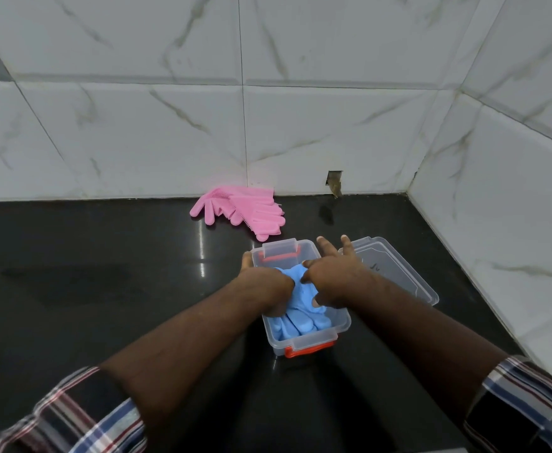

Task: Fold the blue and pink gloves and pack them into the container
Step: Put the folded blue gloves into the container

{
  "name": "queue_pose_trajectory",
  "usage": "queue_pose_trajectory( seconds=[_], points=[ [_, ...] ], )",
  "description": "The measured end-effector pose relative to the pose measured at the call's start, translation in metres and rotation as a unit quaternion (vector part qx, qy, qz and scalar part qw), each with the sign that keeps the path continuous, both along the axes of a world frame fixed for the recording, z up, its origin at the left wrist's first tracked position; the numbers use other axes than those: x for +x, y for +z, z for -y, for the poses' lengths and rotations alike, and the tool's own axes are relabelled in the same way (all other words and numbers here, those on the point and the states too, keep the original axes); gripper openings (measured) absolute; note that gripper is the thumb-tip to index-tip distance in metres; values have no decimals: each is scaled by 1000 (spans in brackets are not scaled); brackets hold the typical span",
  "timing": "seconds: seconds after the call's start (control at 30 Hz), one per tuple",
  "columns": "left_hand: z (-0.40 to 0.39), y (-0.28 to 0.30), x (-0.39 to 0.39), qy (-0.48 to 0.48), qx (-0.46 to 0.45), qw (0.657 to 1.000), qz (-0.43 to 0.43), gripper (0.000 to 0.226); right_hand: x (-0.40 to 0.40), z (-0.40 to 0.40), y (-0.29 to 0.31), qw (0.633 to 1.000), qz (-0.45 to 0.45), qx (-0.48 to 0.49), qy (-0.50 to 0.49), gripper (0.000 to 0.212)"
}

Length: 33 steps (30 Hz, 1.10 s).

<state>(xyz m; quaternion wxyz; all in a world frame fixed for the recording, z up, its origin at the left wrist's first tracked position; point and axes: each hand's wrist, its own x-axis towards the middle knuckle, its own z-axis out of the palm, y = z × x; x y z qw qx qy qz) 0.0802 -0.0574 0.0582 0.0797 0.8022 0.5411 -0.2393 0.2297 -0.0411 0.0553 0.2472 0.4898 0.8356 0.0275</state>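
A clear plastic container (pixel 340 326) with orange latches stands on the black counter at centre. The blue gloves (pixel 301 318) lie folded inside it, their fingers toward me. My left hand (pixel 265 286) presses down on the blue gloves at the container's left side. My right hand (pixel 333 276) grips the blue gloves from the right, with two fingers stretched out past the far rim. The pink gloves (pixel 242 210) lie unfolded in a pile on the counter behind the container, close to the wall.
The container's clear lid (pixel 399 273) lies flat on the counter just right of it. White marble tile walls close the counter at the back and right. A chipped hole (pixel 333 181) shows at the back wall's base. The black counter (pixel 104 273) stretches left.
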Motion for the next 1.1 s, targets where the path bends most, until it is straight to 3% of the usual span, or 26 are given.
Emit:
queue_pose_trajectory(
  seconds=[0.13, 0.2, 0.47, 0.67, 0.8, 0.87, 0.93, 1.0, 1.1],
  points=[
    [1, 3, -1, 13, -7, 998, 57, 47, 3, -5, 9, 1000, 11, -26, 6, 76],
    [6, -1, 1, -8, -1, 999, 40, 58, 1, -2, 9, 998, 44, -43, 8, 83],
    [23, 0, 12, -24, 8, 999, -26, 80, 1, 16, -15, 996, 70, 32, 49, 73],
    [28, -3, 20, -29, 32, 998, -39, 77, -4, 19, -20, 994, 75, 63, 53, 75],
    [21, -8, 13, -28, 10, 999, -12, 74, -3, 17, -18, 997, 65, 34, 40, 78],
    [13, -7, 2, -16, -5, 1000, 23, 69, -2, 14, -9, 999, 33, -9, 18, 81],
    [5, -2, -12, 14, 1, 997, 74, 60, -4, 12, 2, 999, -44, -12, 12, 70],
    [-4, -1, -27, 54, 50, 986, 151, 46, -8, 10, 6, 990, -142, 14, 20, 51],
    [-11, -11, -41, 60, 138, 964, 220, 36, -20, 15, 2, 965, -262, -31, 6, 37]
  ],
)
